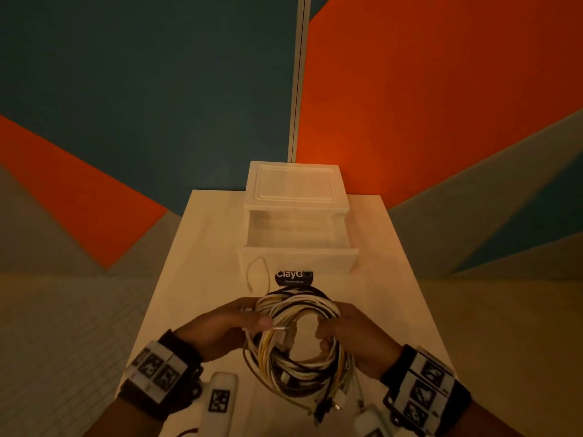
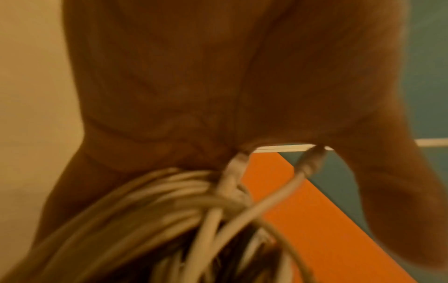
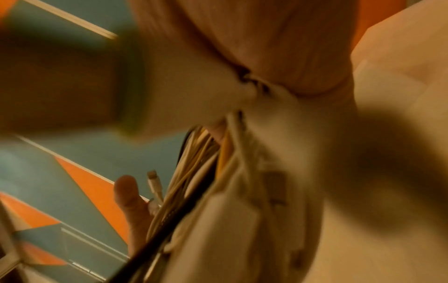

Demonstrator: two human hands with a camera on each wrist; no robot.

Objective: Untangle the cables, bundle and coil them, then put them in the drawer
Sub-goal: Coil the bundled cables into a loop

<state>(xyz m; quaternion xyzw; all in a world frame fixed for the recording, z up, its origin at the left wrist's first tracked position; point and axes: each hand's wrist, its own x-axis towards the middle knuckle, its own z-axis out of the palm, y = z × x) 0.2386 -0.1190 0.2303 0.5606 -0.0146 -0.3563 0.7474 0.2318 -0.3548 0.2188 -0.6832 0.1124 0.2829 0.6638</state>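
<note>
A thick coil of white, yellow and black cables (image 1: 296,342) hangs above the near end of the white table (image 1: 202,247). My left hand (image 1: 233,323) grips the coil's left side, thumb pressed over the strands beside a loose plug end. My right hand (image 1: 340,335) grips its right side with curled fingers. Plug ends dangle below the coil. The left wrist view shows blurred pale cable strands (image 2: 169,210) under my palm. In the right wrist view the cable bundle (image 3: 194,172) runs past my fingers. Behind the coil stands a clear plastic drawer unit with its drawer (image 1: 299,260) pulled open.
A thin white cable (image 1: 257,272) lies loose on the table by the drawer's front left corner. A black round label (image 1: 293,277) marked ClayG lies in front of the drawer. Orange and teal wall panels stand behind the table.
</note>
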